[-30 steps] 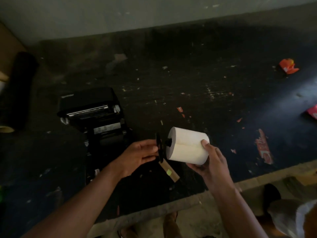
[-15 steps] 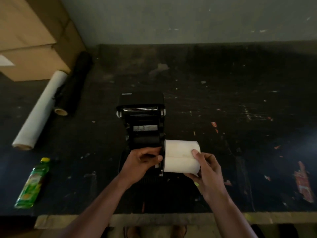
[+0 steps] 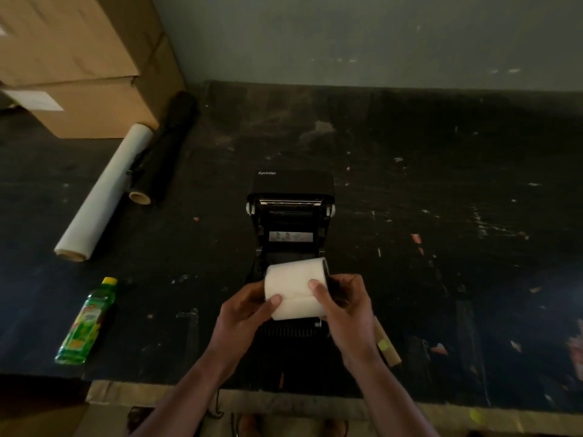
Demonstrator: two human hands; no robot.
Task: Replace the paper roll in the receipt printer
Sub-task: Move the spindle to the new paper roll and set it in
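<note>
Both hands, left (image 3: 244,313) and right (image 3: 342,305), have their fingers closed around the ends of the roll (image 3: 295,287), held just above the open printer (image 3: 291,216) near the counter's (image 3: 441,279) front edge, its long axis lying across the bay below.

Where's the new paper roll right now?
In the head view, the paper roll is centre frame, held between the left hand and right hand, just above the open printer.

One head-worn camera looks steeply down, close over the dark table (image 3: 441,279), toward the wall (image 3: 347,36)
</note>
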